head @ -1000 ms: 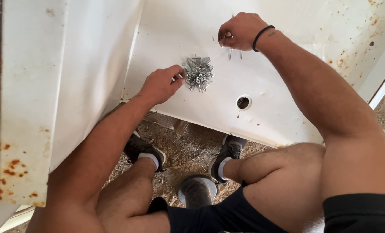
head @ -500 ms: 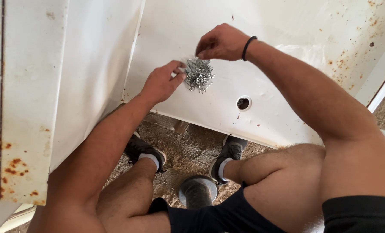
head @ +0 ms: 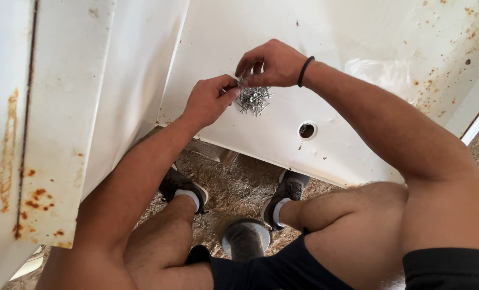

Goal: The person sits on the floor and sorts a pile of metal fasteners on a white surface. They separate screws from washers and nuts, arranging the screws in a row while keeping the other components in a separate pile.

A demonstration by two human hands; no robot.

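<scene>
While the view looks straight down past the person's knees, the far left is taken up by a white metal panel [head: 51,134] with rust spots along its lower edge, standing upright beside the work. Next to it a second white metal sheet [head: 357,64] slopes across the upper part of the view, speckled with rust at its right corner. The left hand [head: 210,99] rests on this sheet, fingers curled in, thumb and forefinger pinched narrow against the edge of a small pile of screws [head: 253,99] (grey, short, tangled together; whether one is actually gripped cannot be told). The pile lies on the sheet between the two hands. Just above it the right hand [head: 271,62] hovers with fingertips drawn together, touching the top of the pile; what it holds, if anything, is hidden. A black band [head: 305,71] circles that wrist. Right of the pile, a round hole [head: 307,130] pierces the sheet. Below the sheet's lower edge: two dark shoes [head: 183,188] on straw-covered ground, a grey cylinder [head: 246,239] between them.
</scene>
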